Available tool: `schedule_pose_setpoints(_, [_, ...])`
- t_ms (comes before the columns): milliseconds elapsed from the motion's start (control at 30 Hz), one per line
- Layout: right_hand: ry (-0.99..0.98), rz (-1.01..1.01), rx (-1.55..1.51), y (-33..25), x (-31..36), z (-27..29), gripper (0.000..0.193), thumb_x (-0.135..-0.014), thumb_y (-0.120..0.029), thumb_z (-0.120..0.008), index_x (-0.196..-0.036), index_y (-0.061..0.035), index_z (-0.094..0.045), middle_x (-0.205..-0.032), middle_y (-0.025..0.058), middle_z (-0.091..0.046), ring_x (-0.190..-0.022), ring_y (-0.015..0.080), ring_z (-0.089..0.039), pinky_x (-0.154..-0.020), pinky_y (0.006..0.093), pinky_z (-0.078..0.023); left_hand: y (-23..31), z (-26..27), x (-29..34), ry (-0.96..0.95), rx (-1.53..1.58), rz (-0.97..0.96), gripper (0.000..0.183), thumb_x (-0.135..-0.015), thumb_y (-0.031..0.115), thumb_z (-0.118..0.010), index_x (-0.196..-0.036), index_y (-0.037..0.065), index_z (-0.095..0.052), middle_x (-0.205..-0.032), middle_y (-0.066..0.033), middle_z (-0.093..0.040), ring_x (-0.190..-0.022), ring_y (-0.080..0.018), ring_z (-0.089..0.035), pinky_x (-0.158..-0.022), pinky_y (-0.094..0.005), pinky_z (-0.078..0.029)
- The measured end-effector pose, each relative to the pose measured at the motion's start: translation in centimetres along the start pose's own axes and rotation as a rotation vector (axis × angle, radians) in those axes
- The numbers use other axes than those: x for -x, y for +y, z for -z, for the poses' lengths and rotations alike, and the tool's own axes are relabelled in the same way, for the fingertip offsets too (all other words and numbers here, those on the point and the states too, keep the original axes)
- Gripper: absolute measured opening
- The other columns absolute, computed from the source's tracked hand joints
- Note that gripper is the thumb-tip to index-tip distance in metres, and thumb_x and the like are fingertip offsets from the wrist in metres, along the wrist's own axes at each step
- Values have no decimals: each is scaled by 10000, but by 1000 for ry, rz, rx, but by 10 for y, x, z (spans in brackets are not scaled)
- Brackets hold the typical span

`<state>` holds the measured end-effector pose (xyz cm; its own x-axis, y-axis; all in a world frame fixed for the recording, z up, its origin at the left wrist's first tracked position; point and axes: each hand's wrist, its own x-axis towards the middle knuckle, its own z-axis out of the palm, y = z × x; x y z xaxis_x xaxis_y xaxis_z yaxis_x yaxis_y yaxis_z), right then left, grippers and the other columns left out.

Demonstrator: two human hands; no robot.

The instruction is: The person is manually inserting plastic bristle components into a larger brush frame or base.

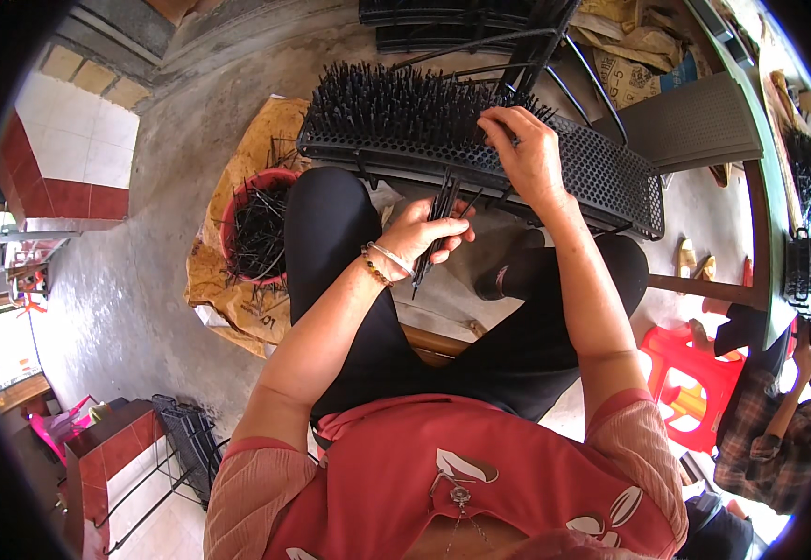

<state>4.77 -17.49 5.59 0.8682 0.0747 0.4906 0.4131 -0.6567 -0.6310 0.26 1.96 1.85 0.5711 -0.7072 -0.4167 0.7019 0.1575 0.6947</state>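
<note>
A bundle of thin black sticks (444,201) is gripped in my left hand (410,235), the fingers wrapped round it above my lap. In front of my knees stands a long black rack with a perforated top (601,170). Black sticks (382,105) stand upright and densely packed across the rack's left and middle part, while its right part shows bare holes. My right hand (528,157) is over the rack at the edge of the packed sticks. Its thumb and fingertips are pinched together; whatever is between them is too small to make out.
Left of my knee, a red basin (230,245) full of loose black sticks sits on a brown paper sack (207,280). Grey perforated panels (695,126) lie at the right beside a green-edged table (768,196). A red plastic stool (681,387) and another person (769,420) are at the right.
</note>
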Motion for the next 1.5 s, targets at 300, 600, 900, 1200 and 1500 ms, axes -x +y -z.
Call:
schedule_pose_setpoints(300, [31,71,78,1,2,0,161,-825,-78,-649,-962,6,-661,-861,122,-645,-732,252,-649,-640,298,-511,-3,3,-2,12,53,-47,242,-883,120,-580,-1092,7,-531,-905,-89,-607,-672,-63,-505,-490,-191,-391])
schedule_pose_setpoints(600, [135,51,126,-1,6,-3,132,-813,-77,-661,-926,-8,-666,-803,123,-616,-699,282,-626,-610,331,-490,0,4,-1,-13,180,-73,213,-912,145,-553,-1089,28,-542,-922,-66,-607,-750,-87,-554,-560,-213,-456])
schedule_pose_setpoints(900, [74,127,180,-4,6,-5,136,-814,-57,-652,-939,-4,-656,-837,129,-609,-703,300,-617,-618,345,-502,3,2,2,-15,86,-29,241,-917,209,-560,-1094,47,-537,-922,-48,-606,-807,-86,-577,-554,-224,-479])
schedule_pose_setpoints(1200, [-94,123,59,7,1,10,183,-840,-55,-616,-1015,-5,-635,-856,140,-576,-754,331,-601,-642,372,-490,4,-2,2,-7,96,6,212,-914,204,-574,-1065,61,-534,-836,0,-538,-728,-62,-526,-497,-207,-425])
schedule_pose_setpoints(1500, [-83,-5,-57,-8,-2,17,184,-822,-143,-681,-941,-2,-683,-804,86,-631,-643,154,-597,-566,272,-473,0,3,1,29,137,-22,265,-913,210,-577,-1101,27,-546,-845,10,-522,-735,-71,-533,-507,-212,-449])
